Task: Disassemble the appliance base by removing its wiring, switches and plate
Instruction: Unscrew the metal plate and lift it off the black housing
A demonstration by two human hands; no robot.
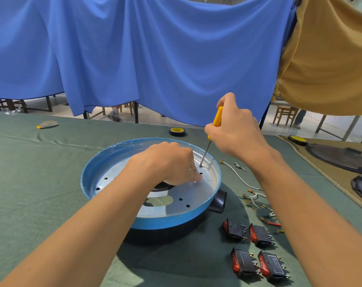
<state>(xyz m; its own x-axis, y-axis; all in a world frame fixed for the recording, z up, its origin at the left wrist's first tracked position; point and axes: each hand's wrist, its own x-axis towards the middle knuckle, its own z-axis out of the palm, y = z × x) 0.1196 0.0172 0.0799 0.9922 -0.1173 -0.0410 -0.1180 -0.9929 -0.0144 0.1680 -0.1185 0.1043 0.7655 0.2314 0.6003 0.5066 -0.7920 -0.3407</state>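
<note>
A round blue appliance base (105, 162) sits in front of me on the green cloth, with a shiny metal plate (188, 201) full of small holes inside it. My right hand (236, 133) grips a yellow-handled screwdriver (217, 117); its tip stands in a screw at the plate's far right. My left hand (167, 162) rests on the plate beside that screw, fingers pressed down. To the right lie several black and red rocker switches (258, 235) and loose white wires (240, 177) with brass terminals.
A black tape roll (177, 131) lies behind the base. Another tape roll (297, 140) and dark round parts (337, 158) sit on a tan mat at the right. Blue and tan cloths hang behind the table. Stools and a person's legs show beyond.
</note>
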